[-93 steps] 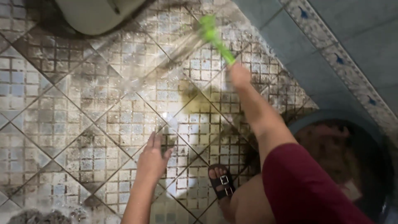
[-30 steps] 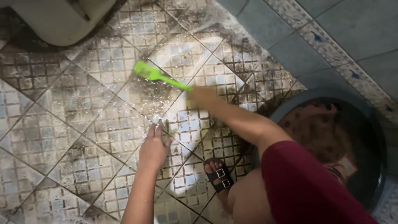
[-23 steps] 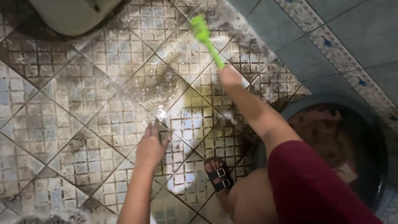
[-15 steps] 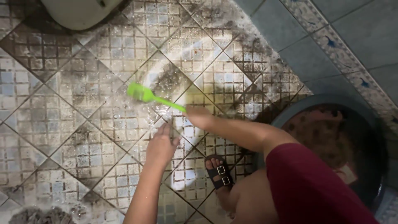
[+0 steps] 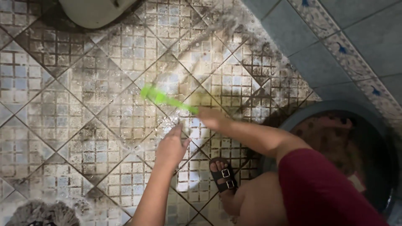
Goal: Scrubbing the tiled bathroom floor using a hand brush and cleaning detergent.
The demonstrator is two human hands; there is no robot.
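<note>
Right hand (image 5: 210, 118) clamped on green brush (image 5: 161, 98) handle, bristles up-left; left hand (image 5: 171, 147) spread open just below.

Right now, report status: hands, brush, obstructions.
Right hand gripping green brush on wet tiled floor. Left hand open, braced on tiles. Dark basin beside right arm.

Landmark: sandalled foot (image 5: 222, 178) on tiled floor (image 5: 54, 113).
- Left hand (image 5: 171, 147) just up-left of foot, over floor.
- Right hand (image 5: 210, 118) above foot, up-right of left hand.
- Brush (image 5: 165, 99) runs from right hand up-left, head against floor, well apart from foot.
- Basin (image 5: 335, 146) right of foot, against wall base (image 5: 293, 37).
- Rounded fixture (image 5: 94, 10) far up-left of foot, at top edge.
- Mop-like heap (image 5: 42, 213) far left of foot, bottom edge.
</note>
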